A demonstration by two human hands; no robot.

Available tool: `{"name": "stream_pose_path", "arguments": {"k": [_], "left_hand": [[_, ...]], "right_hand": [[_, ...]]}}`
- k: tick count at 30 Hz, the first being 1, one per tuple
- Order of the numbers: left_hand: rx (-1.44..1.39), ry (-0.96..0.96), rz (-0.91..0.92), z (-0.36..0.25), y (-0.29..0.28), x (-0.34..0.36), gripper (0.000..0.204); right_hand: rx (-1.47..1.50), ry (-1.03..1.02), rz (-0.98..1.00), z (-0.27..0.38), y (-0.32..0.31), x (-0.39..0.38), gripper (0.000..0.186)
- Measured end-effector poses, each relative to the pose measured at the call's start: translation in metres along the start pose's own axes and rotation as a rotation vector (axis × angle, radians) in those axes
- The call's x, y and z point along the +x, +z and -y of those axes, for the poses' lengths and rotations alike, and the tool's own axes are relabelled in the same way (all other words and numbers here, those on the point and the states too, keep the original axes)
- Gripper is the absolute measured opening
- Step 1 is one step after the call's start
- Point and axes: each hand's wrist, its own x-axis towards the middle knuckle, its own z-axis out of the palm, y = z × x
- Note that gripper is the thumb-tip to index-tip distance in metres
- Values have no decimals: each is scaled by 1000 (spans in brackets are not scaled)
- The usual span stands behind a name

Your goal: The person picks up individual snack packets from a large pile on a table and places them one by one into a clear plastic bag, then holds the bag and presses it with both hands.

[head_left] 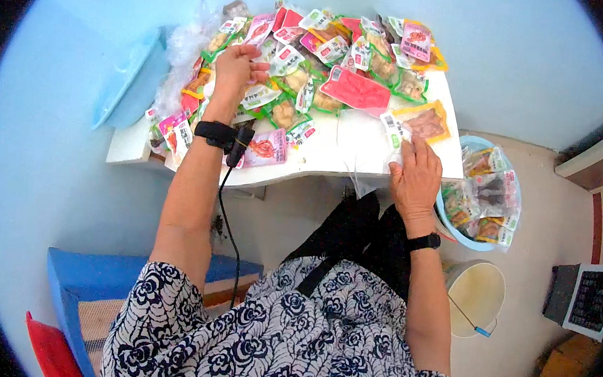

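Observation:
My left hand (pixel 236 70) hovers over the far left of a heap of sealed food packets (pixel 296 82), its fingers apart and nothing visible in them. At the table's right front, my right hand (pixel 416 173) lies with outstretched fingers on the near end of a yellow-edged packet (pixel 426 122) of brownish food. The thumb stands away from the fingers. Left of that packet is a flat pink-red packet (pixel 355 90). Several green-edged packets with pale round pieces lie in the heap, and a pink packet (pixel 267 149) rests at the front edge.
The heap covers much of a white table (pixel 318 151). A light blue basin (pixel 134 80) leans at the left beside clear plastic wrap (pixel 188 59). Right of the table stand a blue tub (pixel 467 238) of packets and a pale bucket (pixel 478 298). A black cable (pixel 224 200) hangs from my left wrist.

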Motion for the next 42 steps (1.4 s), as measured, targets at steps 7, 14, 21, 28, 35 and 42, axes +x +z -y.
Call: {"name": "stream_pose_path", "arguments": {"k": [7, 14, 21, 28, 35, 42], "left_hand": [[131, 34, 147, -15, 27, 3, 25], [652, 193, 52, -28, 70, 58, 24], [1371, 422, -66, -47, 115, 76, 40], [1396, 598, 27, -28, 107, 127, 36], [1815, 1013, 321, -51, 68, 147, 12], [893, 500, 268, -94, 51, -68, 26]], "right_hand": [[26, -3, 15, -3, -2, -1, 49], [12, 0, 30, 1, -7, 1, 54], [44, 25, 44, 0, -8, 4, 53], [80, 37, 36, -1, -6, 4, 53], [88, 46, 32, 0, -2, 3, 52], [39, 28, -32, -5, 2, 1, 49]]}}
